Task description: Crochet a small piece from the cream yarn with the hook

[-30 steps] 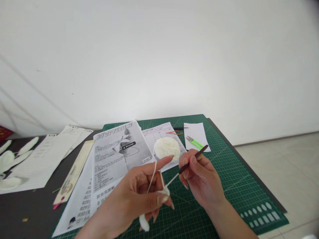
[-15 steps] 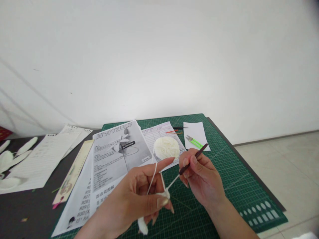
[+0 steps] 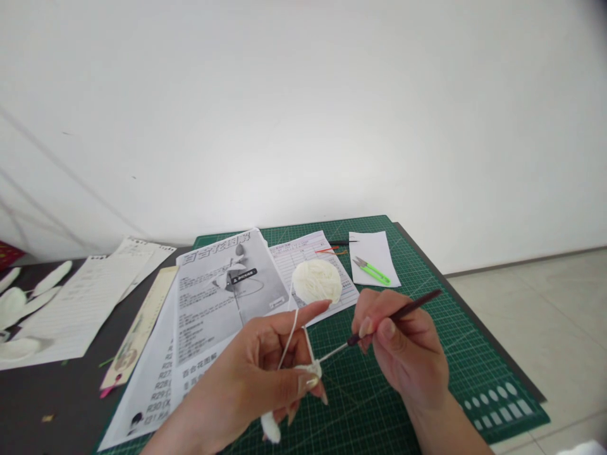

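The left hand (image 3: 270, 376) pinches the small white crochet piece (image 3: 313, 368) above the green cutting mat (image 3: 370, 404), and the white yarn (image 3: 291, 337) passes over its stretched index finger. The right hand (image 3: 408, 354), apart from the left, is closed on the dark-handled crochet hook (image 3: 417, 304), whose metal end reaches this piece; the yarn ball (image 3: 317, 282) lies beyond them on a printed sheet (image 3: 287, 253).

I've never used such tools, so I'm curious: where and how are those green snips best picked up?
Probably by the green handle, from the right and near side: the snips lie on the white paper with their blades pointing left and away, so the handle end is turned toward the right hand.
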